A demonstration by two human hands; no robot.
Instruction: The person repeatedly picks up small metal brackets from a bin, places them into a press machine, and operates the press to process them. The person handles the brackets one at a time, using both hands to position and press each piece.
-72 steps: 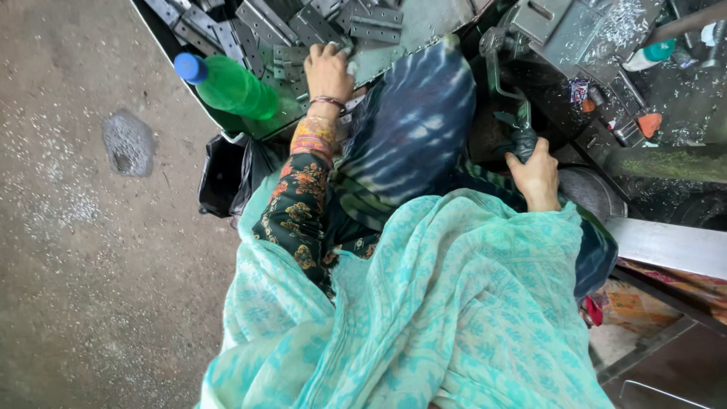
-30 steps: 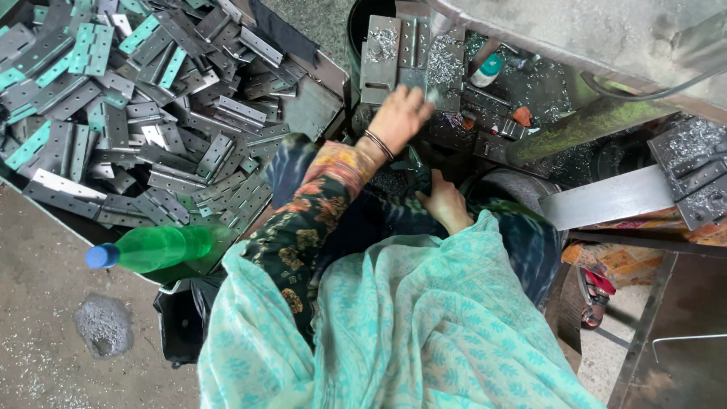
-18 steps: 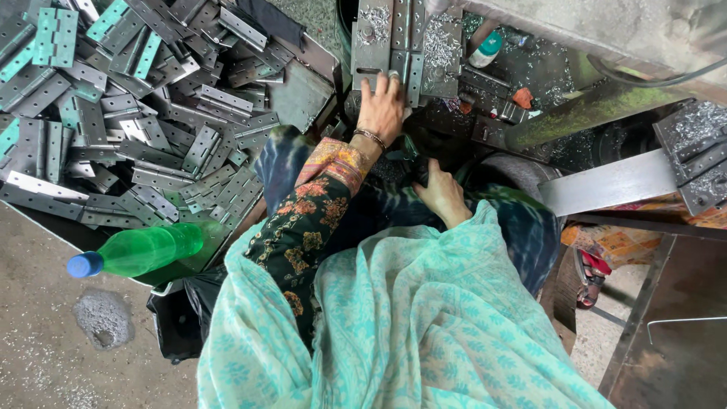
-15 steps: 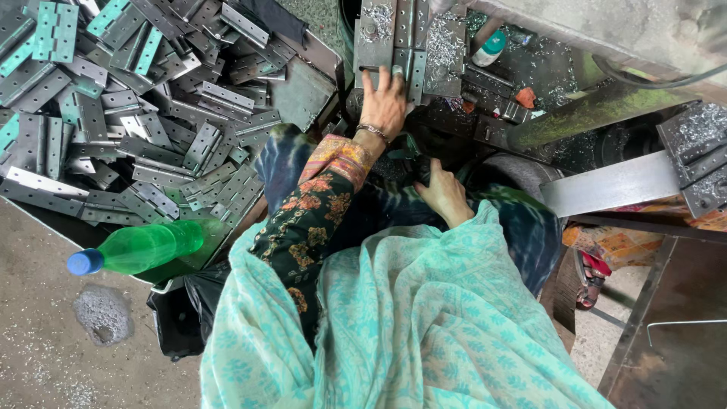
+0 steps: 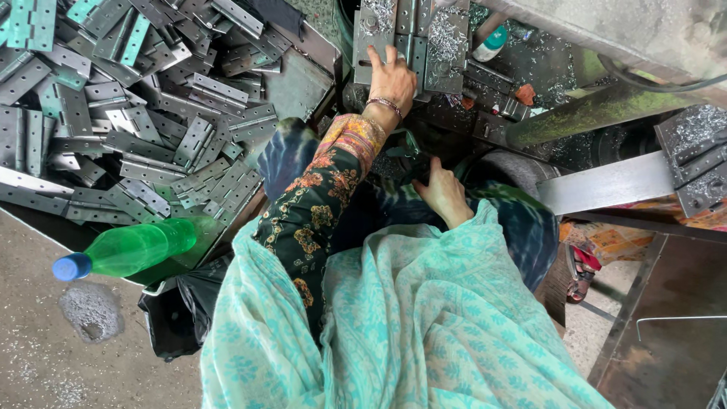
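Left hand (image 5: 391,79): reaches far, fingers spread flat on a grey metal hinge (image 5: 376,38) lying on the machine bed (image 5: 485,121), among metal shavings.
Right hand (image 5: 443,193): lower and nearer, resting by the dark cloth at the lap, just beside a round metal part; whether it grips anything cannot be told.
Hinge pile (image 5: 129,113): many grey and teal-tinted hinges heaped at far left.
Green bottle (image 5: 129,250): lies on its side, blue cap pointing left, at the pile's near edge.
Small bottle (image 5: 491,44): teal-capped, far on the machine.
Floor (image 5: 53,356): grey concrete, near left.
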